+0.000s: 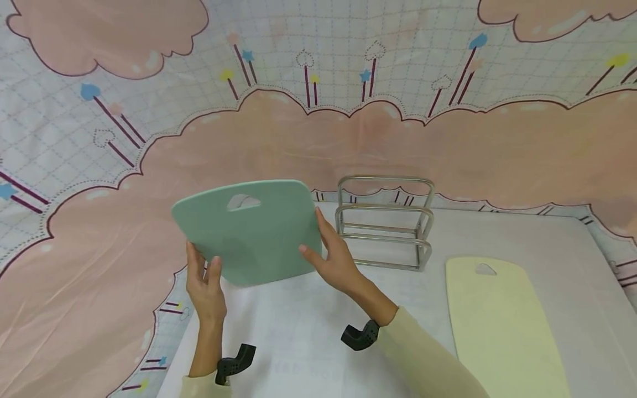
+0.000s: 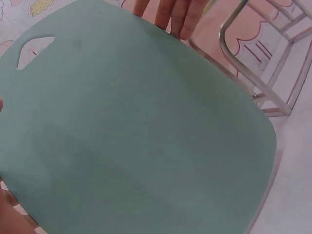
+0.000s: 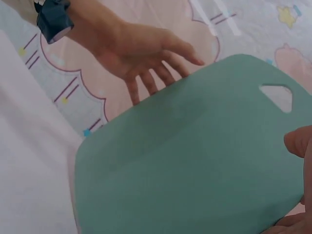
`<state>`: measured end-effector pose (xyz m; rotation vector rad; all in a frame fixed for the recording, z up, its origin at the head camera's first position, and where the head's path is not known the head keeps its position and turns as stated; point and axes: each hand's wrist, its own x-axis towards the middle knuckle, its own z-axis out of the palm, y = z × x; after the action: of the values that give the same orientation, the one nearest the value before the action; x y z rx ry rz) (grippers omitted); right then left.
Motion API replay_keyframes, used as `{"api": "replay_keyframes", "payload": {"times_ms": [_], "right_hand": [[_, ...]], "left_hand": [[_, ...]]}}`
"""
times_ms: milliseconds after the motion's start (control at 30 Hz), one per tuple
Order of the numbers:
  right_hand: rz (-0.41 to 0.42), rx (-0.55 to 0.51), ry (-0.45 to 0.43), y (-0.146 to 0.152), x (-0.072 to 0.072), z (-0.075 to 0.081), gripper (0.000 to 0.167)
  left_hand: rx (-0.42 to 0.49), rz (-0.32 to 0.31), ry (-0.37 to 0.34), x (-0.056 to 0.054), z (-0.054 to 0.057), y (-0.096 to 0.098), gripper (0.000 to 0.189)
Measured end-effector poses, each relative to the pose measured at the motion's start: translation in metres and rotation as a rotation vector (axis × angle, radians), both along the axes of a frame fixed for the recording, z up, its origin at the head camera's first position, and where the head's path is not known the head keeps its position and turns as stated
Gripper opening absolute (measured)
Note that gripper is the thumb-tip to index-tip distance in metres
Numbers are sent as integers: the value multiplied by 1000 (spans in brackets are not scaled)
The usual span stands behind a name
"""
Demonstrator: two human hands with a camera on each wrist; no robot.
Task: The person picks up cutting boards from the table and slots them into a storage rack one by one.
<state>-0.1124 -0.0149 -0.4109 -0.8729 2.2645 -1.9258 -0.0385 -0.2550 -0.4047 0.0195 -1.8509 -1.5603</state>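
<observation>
A green cutting board (image 1: 264, 237) with a cut-out handle hole stands tilted up between both hands, over the white tabletop. My left hand (image 1: 205, 290) holds its left edge, with fingers behind the board and the thumb at the front side. At the opposite edge my right hand (image 1: 338, 262) grips it, thumb over the front face and fingers around the side. In the right wrist view the left fingers (image 3: 163, 75) pass behind the board's edge. The left wrist view shows the right fingertips (image 2: 183, 22) at the far edge of the board.
Just right of the green board stands a metal wire rack (image 1: 385, 237) with several upright loops. A pale yellow cutting board (image 1: 500, 326) lies flat on the white table (image 1: 303, 342) at the right. Behind hangs a patterned pink and white cloth (image 1: 278, 143).
</observation>
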Motion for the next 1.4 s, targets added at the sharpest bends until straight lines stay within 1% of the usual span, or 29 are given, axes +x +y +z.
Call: {"api": "replay_keyframes", "payload": {"times_ms": [100, 233, 367, 533, 700, 933, 1067, 1167, 1300, 1400], "right_hand": [[-5, 7, 12, 2, -4, 3, 78], [-5, 4, 16, 6, -13, 10, 78], [6, -7, 16, 12, -23, 19, 78], [4, -16, 34, 21, -34, 30, 78], [2, -20, 42, 30, -43, 39, 78], [-12, 25, 16, 38, -48, 47, 77], [-6, 9, -1, 43, -41, 62, 76], [-14, 19, -11, 47, -35, 71, 74], [-32, 42, -24, 51, -34, 73, 74], [-38, 42, -30, 52, -35, 72, 73]], "left_hand": [[-14, -15, 37, -3, 8, 5, 65], [-20, -47, 94, -13, 15, 9, 65], [11, -72, 138, -24, 22, 13, 68], [25, -110, 183, -36, 27, 17, 71], [25, -151, 219, -50, 29, 19, 72], [8, -187, 224, -65, 26, 20, 74], [9, -208, 209, -73, 23, 22, 75], [9, -216, 190, -77, 22, 23, 74], [1, -215, 161, -81, 19, 26, 72], [-3, -219, 145, -83, 15, 27, 72]]}}
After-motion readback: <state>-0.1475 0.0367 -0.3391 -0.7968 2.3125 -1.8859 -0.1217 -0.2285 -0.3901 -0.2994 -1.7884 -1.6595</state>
